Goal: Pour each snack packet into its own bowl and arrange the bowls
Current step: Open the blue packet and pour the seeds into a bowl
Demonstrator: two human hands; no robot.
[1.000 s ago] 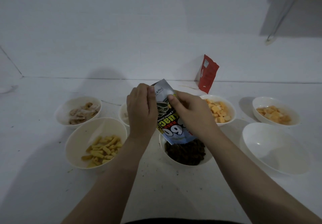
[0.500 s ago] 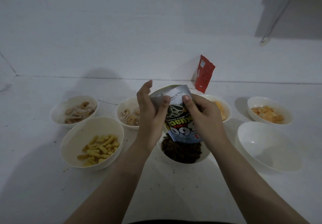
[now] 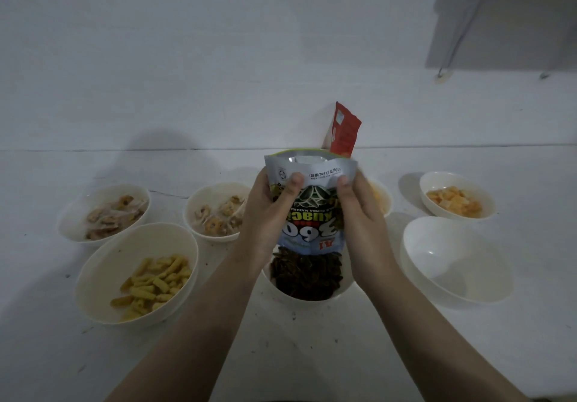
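The seed packet (image 3: 312, 204) is held inverted over the bowl of dark seeds (image 3: 307, 276), gripped by the left hand (image 3: 268, 217) and the right hand (image 3: 359, 217). The right hand hides most of one rear bowl (image 3: 381, 197). The near-right bowl (image 3: 457, 259) holds nothing.

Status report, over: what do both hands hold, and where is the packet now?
Left hand and right hand both grip the packet. Packet upside down over the seed bowl, seeds inside. Empty bowl waits at right. Nothing in the way.
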